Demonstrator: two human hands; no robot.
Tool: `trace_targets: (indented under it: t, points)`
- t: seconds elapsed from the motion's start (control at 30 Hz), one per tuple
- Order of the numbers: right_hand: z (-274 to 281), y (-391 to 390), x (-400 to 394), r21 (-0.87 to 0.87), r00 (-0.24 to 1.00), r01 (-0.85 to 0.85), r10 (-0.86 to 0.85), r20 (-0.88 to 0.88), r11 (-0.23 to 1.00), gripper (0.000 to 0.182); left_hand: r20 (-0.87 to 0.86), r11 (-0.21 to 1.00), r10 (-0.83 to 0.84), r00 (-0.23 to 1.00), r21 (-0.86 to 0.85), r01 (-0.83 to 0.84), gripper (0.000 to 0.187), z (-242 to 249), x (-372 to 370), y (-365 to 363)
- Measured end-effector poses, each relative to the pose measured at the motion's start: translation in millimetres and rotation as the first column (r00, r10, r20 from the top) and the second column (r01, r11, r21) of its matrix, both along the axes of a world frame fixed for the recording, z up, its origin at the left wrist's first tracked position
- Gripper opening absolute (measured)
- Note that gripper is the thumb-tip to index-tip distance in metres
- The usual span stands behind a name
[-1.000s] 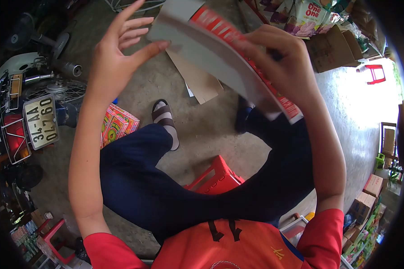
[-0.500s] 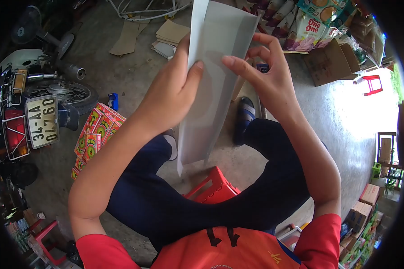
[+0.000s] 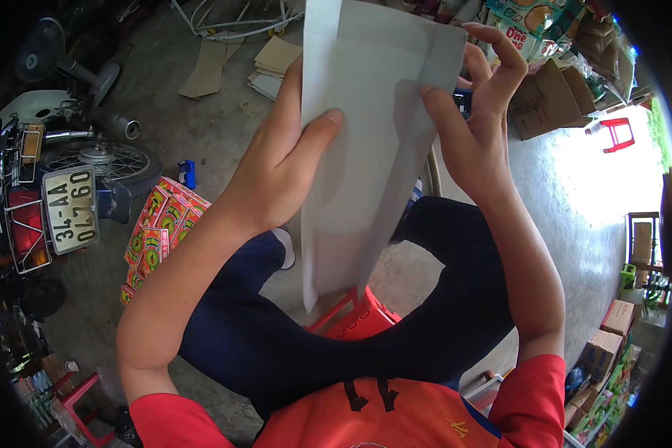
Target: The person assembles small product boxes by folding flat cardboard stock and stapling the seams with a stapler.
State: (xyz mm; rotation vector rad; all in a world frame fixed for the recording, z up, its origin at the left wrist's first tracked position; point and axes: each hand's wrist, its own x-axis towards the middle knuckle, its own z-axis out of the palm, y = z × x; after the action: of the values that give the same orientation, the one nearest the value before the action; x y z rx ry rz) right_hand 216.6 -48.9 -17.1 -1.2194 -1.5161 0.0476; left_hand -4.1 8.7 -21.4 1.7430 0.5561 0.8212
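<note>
A long sheet of whitish paper or card [image 3: 369,149], with folded side flaps, hangs upright between my hands above my knees. My left hand [image 3: 284,149] grips its left edge, thumb on the near face and the other fingers hidden behind. On the right edge, my right hand [image 3: 478,112] pinches the sheet with the thumb in front; its index finger reaches over near the top corner and the remaining fingers are bent behind. The lower end narrows to a point over a red plastic stool [image 3: 362,317].
A motorbike [image 3: 67,187] and a fan [image 3: 41,52] stand at the left. Red-and-green printed packets [image 3: 157,231] lie near my left knee. Brown card pieces [image 3: 276,56] rest on the floor ahead. A cardboard box [image 3: 549,101] is at the upper right.
The sheet has opened wider and faces me more. My right hand has moved right with its edge, and the sheet's lower end has dropped slightly.
</note>
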Motion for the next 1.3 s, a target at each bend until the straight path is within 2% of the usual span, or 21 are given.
trace_targets:
  t: [0.1, 0.2, 0.3, 0.4, 0.5, 0.6, 0.7, 0.77, 0.8, 0.9, 1.0, 1.1, 1.17, 1.27, 1.3]
  points:
    - [12.5, -6.3, 12.1, -0.186, 0.992, -0.101, 0.113, 0.051, 0.977, 0.062, 0.007, 1.0, -0.03, 1.0, -0.004, 0.03, 0.059, 0.2, -0.7, -0.2]
    - [15.2, -6.3, 18.0, -0.224, 0.982, -0.077, 0.113, 0.15, 0.971, 0.055, 0.034, 0.999, -0.027, 0.999, 0.028, 0.026, 0.062, -0.8, 3.1, -3.7]
    - [18.3, -11.8, 14.1, -0.363, 0.995, -0.088, 0.102, 0.019, 0.928, 0.062, 0.059, 1.0, -0.003, 0.998, 0.019, 0.002, 0.061, 0.2, 6.3, -8.6]
    - [19.9, -12.1, 14.7, -0.407, 0.986, -0.168, 0.152, -0.071, 0.898, 0.065, 0.098, 0.999, -0.029, 0.995, -0.041, 0.033, 0.055, 1.3, 6.3, -6.0]
    - [19.1, -14.1, 14.3, -0.43, 0.973, -0.231, 0.195, -0.127, 0.873, 0.065, 0.141, 0.993, -0.036, 0.989, -0.104, 0.051, 0.047, -0.6, 5.6, -2.6]
    - [15.2, -8.6, 18.7, -0.328, 0.96, -0.258, 0.278, 0.016, 0.909, 0.063, 0.103, 0.982, 0.016, 0.995, -0.187, 0.004, 0.041, 4.7, 4.4, -4.2]
    - [21.9, -14.9, 3.5, -0.341, 0.983, -0.175, 0.146, -0.109, 0.923, 0.059, 0.035, 0.965, 0.064, 0.997, -0.257, -0.053, 0.039, 9.5, 1.6, -3.0]
    - [16.9, -14.2, -4.1, -0.269, 0.98, -0.127, 0.079, -0.182, 0.955, 0.056, 0.04, 0.947, 0.096, 0.995, -0.311, -0.079, 0.039, 10.2, 4.0, -2.3]
    - [14.9, -14.1, -5.7, -0.233, 0.975, -0.1, 0.048, -0.219, 0.967, 0.055, 0.052, 0.948, 0.098, 0.994, -0.309, -0.077, 0.04, 10.2, 4.1, -2.6]
    - [14.5, -13.1, -1.7, -0.292, 0.976, -0.094, 0.03, -0.217, 0.952, 0.047, 0.087, 0.956, 0.11, 0.99, -0.283, -0.082, 0.042, 10.5, 4.2, -3.9]
    - [7.3, -11.5, 5.6, -0.265, 0.982, -0.088, 0.038, -0.188, 0.96, 0.039, 0.1, 0.967, 0.119, 0.988, -0.236, -0.093, 0.042, 10.1, 5.1, -5.4]
    - [16.3, -13.1, 1.4, -0.271, 0.979, -0.077, 0.021, -0.202, 0.96, 0.023, 0.106, 0.97, 0.116, 0.988, -0.226, -0.09, 0.04, 9.3, 1.4, -4.9]
    - [16.9, -12.4, -0.2, -0.276, 0.971, -0.055, -0.014, -0.24, 0.96, 0.024, 0.164, 0.969, 0.124, 0.979, -0.231, -0.084, 0.037, 10.1, 4.6, -8.7]
    - [18.2, -12.8, 1.0, -0.312, 0.948, -0.115, 0.01, -0.318, 0.943, 0.025, 0.013, 0.99, -0.071, 0.997, -0.121, 0.072, 0.05, 13.0, -5.0, 2.4]
    - [18.3, -13.0, 1.5, -0.326, 0.938, -0.15, 0.029, -0.347, 0.933, 0.026, 0.03, 0.987, -0.073, 0.997, -0.141, 0.076, 0.052, 11.6, -5.1, 1.5]
